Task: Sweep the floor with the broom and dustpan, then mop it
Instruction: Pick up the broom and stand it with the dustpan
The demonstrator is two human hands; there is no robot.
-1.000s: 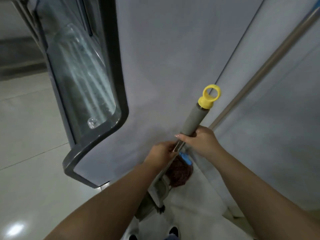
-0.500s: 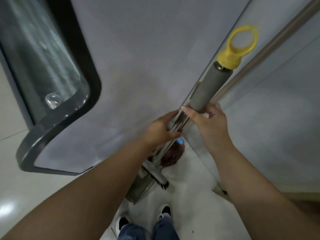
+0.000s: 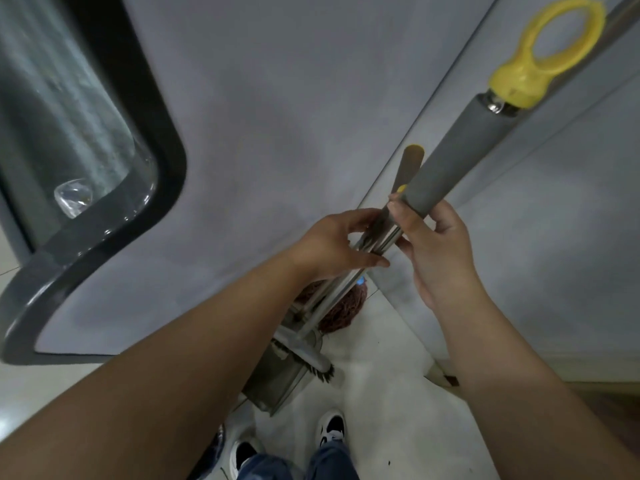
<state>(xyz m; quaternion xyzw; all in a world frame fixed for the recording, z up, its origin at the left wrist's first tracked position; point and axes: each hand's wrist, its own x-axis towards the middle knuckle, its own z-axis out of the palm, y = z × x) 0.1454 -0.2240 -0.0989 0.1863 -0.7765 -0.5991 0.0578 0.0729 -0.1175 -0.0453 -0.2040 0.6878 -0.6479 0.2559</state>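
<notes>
Two hands in view, both raised at a bundle of long handles standing in a corner against a grey wall [image 3: 277, 98].

Right hand [image 3: 436, 251]: grip closed round the lower end of the grey foam sleeve of the mop handle [image 3: 460, 150], thumb and fingers wrapped on it. The handle slopes up to the right and ends in one yellow hanging ring [image 3: 550, 46].

Left hand [image 3: 332, 247]: fingers loosely curved about the metal shafts just below the right hand, thumb under and fingers over them; whether this grip is tight on the shafts cannot be told.

Handles counted: three at least. One is the mop handle; a second, thinner one ends in a flat brown tip [image 3: 412, 161] beside the foam sleeve; which shaft belongs to which tool lower down cannot be told.

Tool heads on the floor [image 3: 381, 427], one of each: a reddish-brown mop head [image 3: 343, 310] in the corner, a broom head [image 3: 311, 363] with dark bristles just in front of it, and a grey dustpan [image 3: 273, 382] standing under the broom.

Two shoes [image 3: 330, 427], black and white, with blue jeans, at the lower edge.

One dark-framed glass panel [image 3: 69, 133] at left. One metal rail [image 3: 623, 8] crosses the upper right corner
</notes>
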